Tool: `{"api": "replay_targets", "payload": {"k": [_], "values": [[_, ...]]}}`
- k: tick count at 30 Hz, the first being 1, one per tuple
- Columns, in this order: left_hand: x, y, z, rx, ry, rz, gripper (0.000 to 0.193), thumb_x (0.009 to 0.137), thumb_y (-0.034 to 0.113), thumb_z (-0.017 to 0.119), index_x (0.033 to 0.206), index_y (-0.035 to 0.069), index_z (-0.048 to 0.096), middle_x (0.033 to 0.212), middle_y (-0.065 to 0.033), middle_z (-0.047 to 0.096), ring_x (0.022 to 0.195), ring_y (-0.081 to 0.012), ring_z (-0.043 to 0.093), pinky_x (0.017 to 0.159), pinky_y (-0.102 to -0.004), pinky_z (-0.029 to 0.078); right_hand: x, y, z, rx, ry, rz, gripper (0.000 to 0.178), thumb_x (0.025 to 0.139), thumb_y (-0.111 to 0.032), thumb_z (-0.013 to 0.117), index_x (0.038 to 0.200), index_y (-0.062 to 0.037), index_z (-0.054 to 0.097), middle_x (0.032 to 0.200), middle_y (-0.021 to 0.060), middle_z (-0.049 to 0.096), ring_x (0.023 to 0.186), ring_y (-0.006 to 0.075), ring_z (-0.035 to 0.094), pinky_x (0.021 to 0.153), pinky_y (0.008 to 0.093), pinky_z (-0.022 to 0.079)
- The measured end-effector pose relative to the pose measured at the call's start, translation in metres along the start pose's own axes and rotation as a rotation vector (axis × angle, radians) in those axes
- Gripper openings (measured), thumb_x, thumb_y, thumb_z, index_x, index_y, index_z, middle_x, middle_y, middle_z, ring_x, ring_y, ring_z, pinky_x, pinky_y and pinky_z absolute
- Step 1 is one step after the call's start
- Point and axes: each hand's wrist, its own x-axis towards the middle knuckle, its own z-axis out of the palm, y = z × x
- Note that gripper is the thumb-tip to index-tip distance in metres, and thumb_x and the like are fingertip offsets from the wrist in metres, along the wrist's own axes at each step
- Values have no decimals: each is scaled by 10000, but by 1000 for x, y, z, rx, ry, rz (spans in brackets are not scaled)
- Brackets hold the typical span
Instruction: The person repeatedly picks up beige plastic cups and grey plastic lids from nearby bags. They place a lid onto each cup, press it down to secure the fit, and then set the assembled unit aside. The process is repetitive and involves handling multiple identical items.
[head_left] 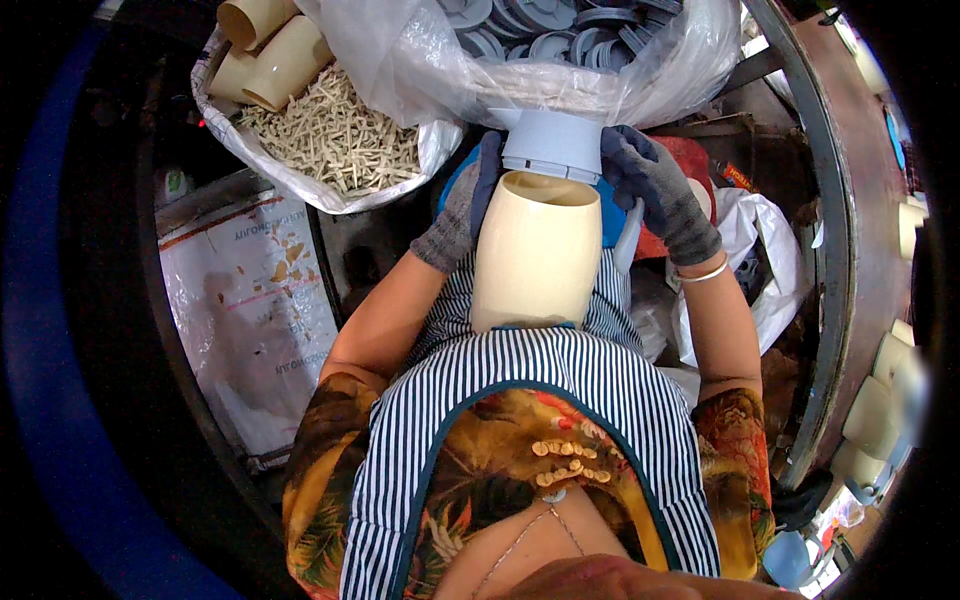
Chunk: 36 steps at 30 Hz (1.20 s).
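Observation:
A cream, barrel-shaped plastic jug body (pixel 537 255) stands upright against my striped apron, its open mouth away from me. At the far rim of that mouth is a grey-blue spout collar (pixel 553 145), its spout pointing left; I cannot tell if the two are joined. My left hand (pixel 465 205), in a grey glove, closes at the collar's left side, fingers mostly hidden behind the jug body. My gloved right hand (pixel 660 190) has bent fingers on the collar's right side. Below those fingers hangs a pale grey-blue curved handle (pixel 628 238); its attachment is hidden.
A white sack (pixel 385 185) at the far left holds small cream strips and several cream jug bodies (pixel 287 62). Beyond my hands, a clear plastic bag (pixel 590 100) contains many grey round lids (pixel 545 48). More cream pieces line a bench (pixel 845 230) at right, behind a metal frame.

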Motion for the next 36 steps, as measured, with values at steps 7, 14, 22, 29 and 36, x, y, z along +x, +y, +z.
{"api": "replay_targets", "payload": {"k": [7, 14, 22, 29, 36], "values": [[10, 10, -16, 313, -99, 102, 611, 1070, 455, 237, 1488, 16, 312, 1413, -202, 504, 1306, -283, 508, 1115, -396, 403, 0, 6, -1, -40, 35, -55, 470, 914, -472, 660, 1104, -45, 617, 760, -9, 539, 600, 77, 477, 523, 220, 398], [4, 51, 8, 422, -87, -104, 794, 987, 627, 381, 1442, -23, 391, 1343, -198, 560, 1199, -248, 587, 1035, -351, 467, 0, 8, 1, -46, 67, -99, 471, 932, -465, 633, 1117, -33, 618, 756, -10, 545, 603, 67, 477, 508, 206, 392], [6, 22, -27, 923, -226, 90, 512, 975, 281, 525, 1448, 121, 411, 1306, -257, 516, 1181, -364, 564, 999, -399, 494, 8, 34, -8, -162, 140, -160, 380, 932, -361, 621, 1139, -43, 635, 882, 27, 637, 700, 102, 559, 621, 245, 466], [0, 47, 15, 384, 29, -281, 734, 942, 521, 579, 1398, -32, 421, 1259, -165, 605, 1113, -201, 626, 967, -314, 506, 10, 46, -2, -215, 211, -236, 366, 933, -309, 606, 1154, -19, 641, 1013, 95, 703, 871, 162, 648, 770, 309, 511], [10, -1, -58, 608, -284, -29, 768, 904, 356, 696, 1477, 38, 295, 1313, -192, 547, 1149, -261, 605, 986, -366, 517, 7, 41, 12, -350, 296, -272, 394, 932, -322, 601, 1178, -17, 636, 991, 159, 711, 867, 226, 684, 789, 329, 517]]}}
